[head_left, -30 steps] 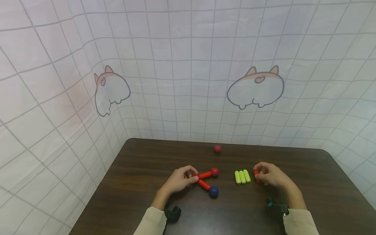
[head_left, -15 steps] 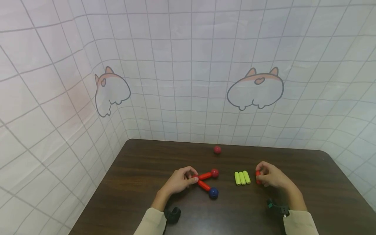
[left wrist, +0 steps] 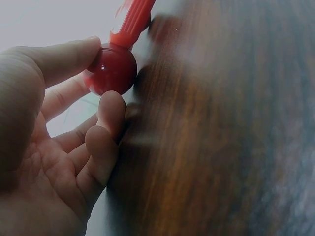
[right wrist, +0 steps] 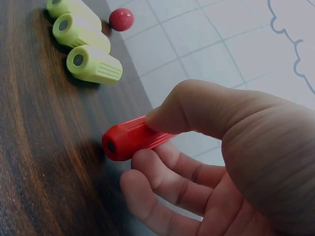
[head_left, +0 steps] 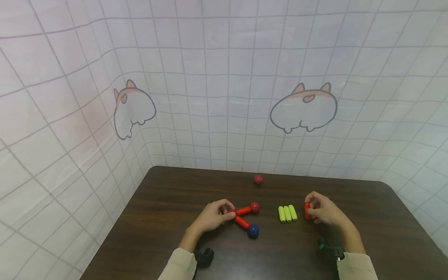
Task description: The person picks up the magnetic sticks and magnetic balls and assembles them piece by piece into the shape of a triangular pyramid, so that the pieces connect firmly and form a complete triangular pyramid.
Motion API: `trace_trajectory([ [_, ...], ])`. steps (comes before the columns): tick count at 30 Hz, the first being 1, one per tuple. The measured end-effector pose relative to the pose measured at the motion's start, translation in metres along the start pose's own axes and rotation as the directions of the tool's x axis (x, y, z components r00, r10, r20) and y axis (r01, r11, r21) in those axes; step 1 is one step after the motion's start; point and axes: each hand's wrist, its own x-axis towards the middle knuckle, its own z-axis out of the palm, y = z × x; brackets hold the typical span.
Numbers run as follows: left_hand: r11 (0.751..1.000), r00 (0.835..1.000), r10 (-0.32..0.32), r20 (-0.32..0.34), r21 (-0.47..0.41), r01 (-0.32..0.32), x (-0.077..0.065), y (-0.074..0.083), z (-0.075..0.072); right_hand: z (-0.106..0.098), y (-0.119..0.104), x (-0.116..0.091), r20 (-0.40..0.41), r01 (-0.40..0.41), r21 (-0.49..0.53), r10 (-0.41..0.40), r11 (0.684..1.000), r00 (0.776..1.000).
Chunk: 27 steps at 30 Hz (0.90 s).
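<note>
Leftmost over the dark counter (head_left: 164,190), the left grip (head_left: 211,216) pinches a red joining ball (left wrist: 114,70) between thumb and fingers; its glossy round face looks slippery, so it is best held across the widest part. From that ball a V opens rightward: the lower red rod (head_left: 242,222) ends in a blue ball (head_left: 253,231), the upper red rod (head_left: 244,210) in a red end ball (head_left: 254,207). The pieces look like stiff, light plastic, the balls probably heavier than the rods; the joints seem the weak point, so holding at the joining ball should steady both arms. Farther back lies a loose red ball (head_left: 258,179), likely to roll if nudged. Next, three yellow-green rods (head_left: 287,214) lie side by side, their grooved flanks offering better purchase than the tapered ends. Rightmost, the right grip (head_left: 324,210) pinches a separate red rod (right wrist: 130,138) along its ribbed side, leaving the near end with its dark disc (right wrist: 111,147), perhaps a magnet, uncovered; whether it touches the counter I cannot tell.
</note>
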Motion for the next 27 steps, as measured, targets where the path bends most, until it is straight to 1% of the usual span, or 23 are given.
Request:
trace_trajectory([
  [7, 1.0, 1.0, 0.017, -0.007, -0.004, -0.017, 0.001, -0.001, 0.0, 0.0, 0.0, 0.0, -0.034, 0.042, -0.004, -0.042, 0.999, 0.999],
  [16, 1.0, 1.0, 0.024, -0.008, 0.005, -0.024, 0.002, -0.002, 0.001, 0.001, 0.001, -0.001, -0.077, 0.046, -0.006, -0.047, 0.999, 0.996],
  [22, 1.0, 1.0, 0.017, -0.005, 0.0, -0.017, 0.001, -0.002, 0.001, 0.001, -0.002, 0.001, -0.08, 0.097, 0.015, -0.095, 0.995, 0.992],
  [27, 1.0, 1.0, 0.016, -0.006, -0.002, -0.016, 0.0, -0.002, 0.001, 0.001, -0.012, 0.002, -0.087, 0.148, 0.046, -0.144, 0.988, 0.986],
])
